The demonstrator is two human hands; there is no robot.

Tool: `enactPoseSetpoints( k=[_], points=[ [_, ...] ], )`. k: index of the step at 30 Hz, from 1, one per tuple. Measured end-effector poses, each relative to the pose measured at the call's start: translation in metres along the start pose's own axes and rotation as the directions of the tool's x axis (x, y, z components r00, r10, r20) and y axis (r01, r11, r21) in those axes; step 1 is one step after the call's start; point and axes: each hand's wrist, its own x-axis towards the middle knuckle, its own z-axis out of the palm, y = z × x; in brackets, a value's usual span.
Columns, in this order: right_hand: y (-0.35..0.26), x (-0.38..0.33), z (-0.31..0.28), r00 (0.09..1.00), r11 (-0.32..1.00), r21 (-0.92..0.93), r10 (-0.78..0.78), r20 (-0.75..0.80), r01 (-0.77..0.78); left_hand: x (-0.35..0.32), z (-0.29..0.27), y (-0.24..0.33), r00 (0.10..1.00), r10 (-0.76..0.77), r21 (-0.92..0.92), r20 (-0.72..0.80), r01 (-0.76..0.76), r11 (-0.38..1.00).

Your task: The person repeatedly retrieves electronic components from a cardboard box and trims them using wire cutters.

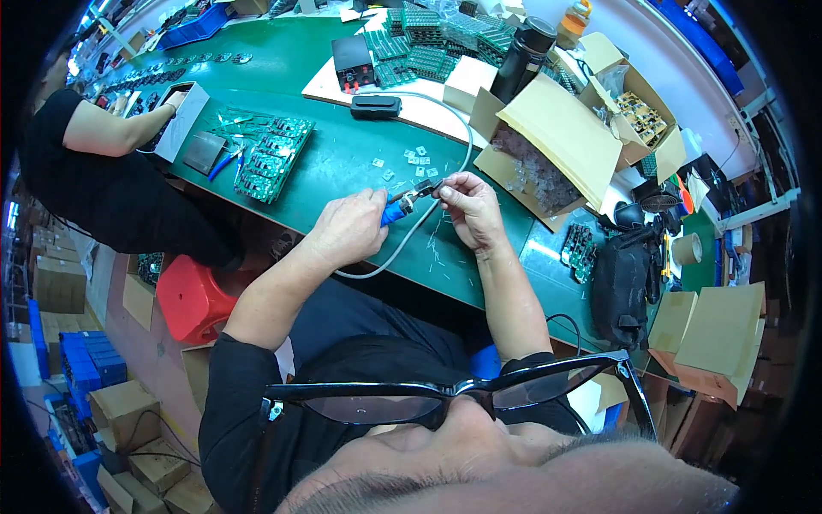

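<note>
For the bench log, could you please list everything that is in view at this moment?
Workbench: one, green, across the upper middle.
Blue-handled cutters: one, in the left hand.
Small component: one, dark, pinched in the right hand.
Grey cable: one, looping over the bench edge.
Circuit boards: several, green, left of the hands.
Cardboard box: one, tan, open, right of the hands.
Black flask: one, far side.
Red stool: one, below the bench.
Co-worker: one, black top, left.
Glasses: one pair, black, bottom.
Left hand: grip shut on the cutters.
Right hand: grip pinching the component.
</note>
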Motion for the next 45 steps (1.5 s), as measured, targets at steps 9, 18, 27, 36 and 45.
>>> enactPoseSetpoints(
  k=[9, 18, 27, 36, 45],
  points=[
    [0.002, 0.002, -0.002, 1.000, 1.000, -0.001, -0.002, -0.021, 0.002, 0.008, 0.008, -0.006, 0.999, -0.021, 0.023, 0.026, 0.020, 1.000],
    [0.000, 0.002, 0.002, 0.995, 0.999, 0.003, 0.041, -0.086, -0.041, 0.009, 0.010, -0.016, 0.999, -0.004, -0.226, -0.034, -0.004, 0.974],
    [-0.001, 0.001, 0.004, 0.997, 1.000, -0.007, 0.021, -0.072, -0.021, 0.011, 0.007, -0.004, 0.999, -0.004, -0.198, 0.052, 0.015, 0.980],
    [-0.001, 0.001, 0.002, 0.997, 0.998, -0.055, 0.004, -0.078, -0.009, 0.011, 0.003, -0.001, 0.997, -0.042, -0.051, 0.069, 0.046, 0.998],
    [0.000, 0.002, 0.000, 0.995, 0.998, -0.059, 0.018, -0.093, -0.023, 0.009, 0.014, -0.018, 0.988, -0.106, -0.431, 0.109, 0.143, 0.891]
  ],
)
